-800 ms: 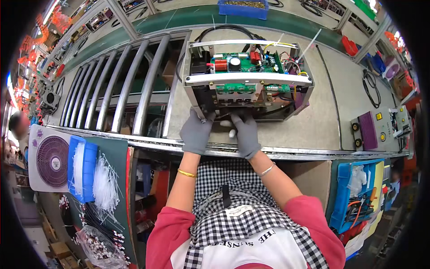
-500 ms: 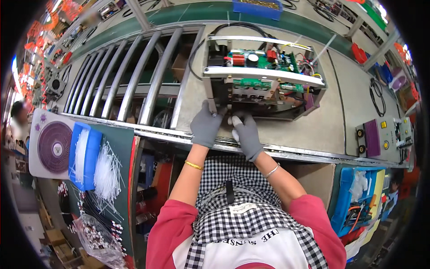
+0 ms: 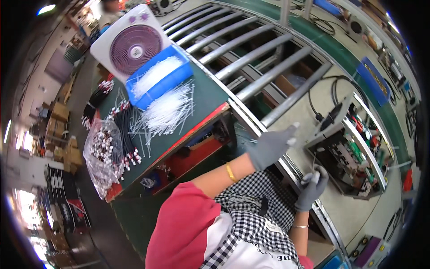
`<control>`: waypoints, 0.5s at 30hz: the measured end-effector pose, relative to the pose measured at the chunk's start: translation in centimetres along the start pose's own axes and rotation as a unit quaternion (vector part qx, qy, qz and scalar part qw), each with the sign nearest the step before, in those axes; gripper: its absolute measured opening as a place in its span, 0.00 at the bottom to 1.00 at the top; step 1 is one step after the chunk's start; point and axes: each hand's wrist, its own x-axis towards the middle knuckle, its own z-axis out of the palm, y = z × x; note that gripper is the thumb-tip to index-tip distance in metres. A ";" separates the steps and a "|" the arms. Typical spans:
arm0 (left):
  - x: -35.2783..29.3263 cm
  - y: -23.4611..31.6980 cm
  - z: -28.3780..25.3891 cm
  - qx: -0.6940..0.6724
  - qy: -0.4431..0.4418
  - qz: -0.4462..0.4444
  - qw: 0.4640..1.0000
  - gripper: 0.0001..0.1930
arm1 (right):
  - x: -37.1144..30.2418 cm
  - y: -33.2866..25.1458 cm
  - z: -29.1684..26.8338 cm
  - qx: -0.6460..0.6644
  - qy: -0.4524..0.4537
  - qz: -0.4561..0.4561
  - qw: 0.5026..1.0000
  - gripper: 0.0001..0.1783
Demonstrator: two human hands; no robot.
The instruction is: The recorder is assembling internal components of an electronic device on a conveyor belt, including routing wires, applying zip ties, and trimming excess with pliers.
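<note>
Left grey-gloved hand (image 3: 272,148) apart from the right, loosely open by the workbench's (image 3: 354,213) front edge; right grey-gloved hand (image 3: 312,190) curled, grip unclear, beside the silver metal-framed chassis with green circuit boards (image 3: 351,152) near that edge. We judge it heavy, stiff, fragile inside: hold the outer rails (image 3: 365,154). We note a black flexible cable (image 3: 318,117) near its left end, liable to snag.

To my left, a white fan (image 3: 135,47) with a purple grille sat at the far end of the green worktop (image 3: 207,97); a clear bag (image 3: 102,152) of small white parts lay along its edge. Beyond it I saw cardboard boxes (image 3: 59,112). Ahead of me ran steel rollers (image 3: 274,74), and a blue bin (image 3: 371,84) rested farther right.
</note>
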 end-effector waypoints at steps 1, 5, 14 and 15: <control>-1.1 -1.2 -2.2 0.023 0.020 -0.024 0.999 0.23 | 0.0 0.2 0.1 0.019 0.002 0.017 1.000 0.12; -5.4 -9.0 -13.3 0.224 0.202 -0.087 0.950 0.13 | 0.4 0.4 0.1 0.019 -0.011 0.013 1.000 0.12; -21.3 -25.8 -36.4 0.548 0.146 -0.521 0.638 0.15 | 0.4 1.0 0.4 -0.015 -0.034 -0.001 0.999 0.11; -22.0 -26.5 -36.9 0.538 0.051 -0.572 0.616 0.15 | 0.4 1.2 0.4 -0.005 -0.036 -0.022 0.999 0.11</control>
